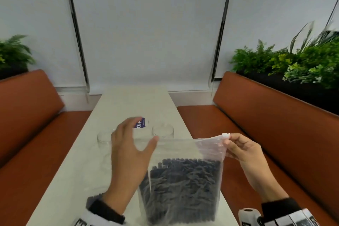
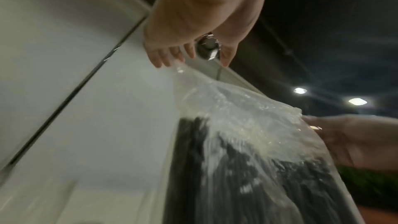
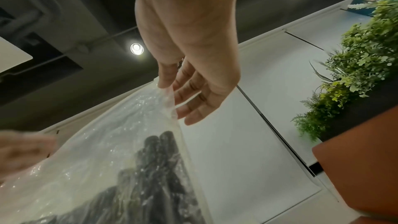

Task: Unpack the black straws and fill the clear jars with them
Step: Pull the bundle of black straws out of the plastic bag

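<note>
Two clear jars [image 1: 104, 138] stand on the pale worktop [image 1: 77, 170] at the far left of the hands, a second one [image 1: 162, 131] to the right of it, with a blue-labelled item [image 1: 140, 123] between them that is partly hidden and may be a third jar. Both look empty. The left hand [image 1: 129, 154] hovers just in front of them, its grip apart, fingers spread, thumb near the bag's top left edge; whether it touches the plastic I cannot tell. A careless sweep here could knock a jar over. To its right stands the clear zip bag [image 1: 183, 180], upright, the black straws [image 1: 185, 185] still packed inside. At the far right, the right hand [image 1: 242, 149] has its grip pinched on the bag's top corner by the white slider [image 1: 226, 135], thumb and forefinger clamped on thin film. With only that corner held, the heavy bag could slump or tip, and a sharp tug might tear the seal and spill straws across the worktop.
</note>
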The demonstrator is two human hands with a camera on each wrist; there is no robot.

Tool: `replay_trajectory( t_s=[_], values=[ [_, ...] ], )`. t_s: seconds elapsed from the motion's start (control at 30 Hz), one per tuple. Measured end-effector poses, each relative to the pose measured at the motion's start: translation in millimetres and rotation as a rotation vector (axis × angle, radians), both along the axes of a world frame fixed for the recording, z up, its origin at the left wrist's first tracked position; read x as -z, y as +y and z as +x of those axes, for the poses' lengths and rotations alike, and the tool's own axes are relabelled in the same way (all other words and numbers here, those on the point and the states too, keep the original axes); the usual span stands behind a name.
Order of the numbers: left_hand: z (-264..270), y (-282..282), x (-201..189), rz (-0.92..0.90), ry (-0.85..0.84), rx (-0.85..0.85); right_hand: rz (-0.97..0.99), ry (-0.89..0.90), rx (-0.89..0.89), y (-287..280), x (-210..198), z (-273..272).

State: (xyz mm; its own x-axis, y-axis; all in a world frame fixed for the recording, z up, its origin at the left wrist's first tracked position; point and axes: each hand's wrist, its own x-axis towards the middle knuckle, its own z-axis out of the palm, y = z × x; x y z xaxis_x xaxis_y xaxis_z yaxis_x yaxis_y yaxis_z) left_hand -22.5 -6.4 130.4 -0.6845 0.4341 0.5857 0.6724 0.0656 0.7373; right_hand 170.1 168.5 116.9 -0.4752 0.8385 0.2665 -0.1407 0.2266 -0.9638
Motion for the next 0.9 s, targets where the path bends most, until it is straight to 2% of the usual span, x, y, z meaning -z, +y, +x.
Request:
replay_trajectory(
  t_s=[0.07, 0.13, 0.23, 0.3, 0.37, 0.43, 0.53, 0.67, 0.73, 0.8, 0.83, 0.9],
  values=[
    [19.9, 16.6, -20.2, -0.036, 0.282, 0.157, 0.015, 0.024, -0.007, -1.9, -1.3, -3.6],
    [41.2, 43.9, -31.7, -0.206, 0.415, 0.324, 0.043, 0.026, -0.014, -5.1, -4.0, -8.3],
    [59.8, 83.2, -36.8, -0.386, 0.370, 0.440, 0.062, 0.047, -0.056, -10.6, -7.9, -12.4],
    [63.7, 95.3, -39.6, -0.364, 0.262, 0.498, 0.070, 0.059, -0.064, -13.1, -9.6, -12.6],
    [62.2, 95.6, -41.4, -0.396, 0.239, 0.555, 0.067, 0.076, -0.035, -14.1, -10.9, -8.9],
    [49.4, 85.2, -48.1, -0.473, 0.301, 0.547, 0.048, 0.077, 0.050, -9.7, -9.9, -0.5],
    [5.8, 56.8, -60.2, -0.551, 0.368, 0.428, -0.025, 0.140, 0.200, 2.6, -8.7, 20.0],
    [-49.6, 31.7, -62.0, -0.510, 0.255, 0.238, -0.111, 0.194, 0.197, -2.7, -10.2, 31.0],
    [-48.0, 30.6, -53.2, -0.380, 0.213, 0.082, -0.154, 0.171, 0.143, -14.1, -5.3, 26.8],
    [-37.6, 31.2, -39.2, -0.273, 0.054, -0.034, -0.199, 0.148, 0.057, -29.6, -0.3, 22.6],
    [-32.3, 32.2, -32.7, -0.313, -0.084, -0.019, -0.219, 0.144, -0.006, -38.6, 1.0, 21.3],
    [-26.1, 37.6, -19.3, -0.486, -0.354, 0.150, -0.200, 0.109, -0.200, -53.0, 0.3, 22.8]
  ],
)
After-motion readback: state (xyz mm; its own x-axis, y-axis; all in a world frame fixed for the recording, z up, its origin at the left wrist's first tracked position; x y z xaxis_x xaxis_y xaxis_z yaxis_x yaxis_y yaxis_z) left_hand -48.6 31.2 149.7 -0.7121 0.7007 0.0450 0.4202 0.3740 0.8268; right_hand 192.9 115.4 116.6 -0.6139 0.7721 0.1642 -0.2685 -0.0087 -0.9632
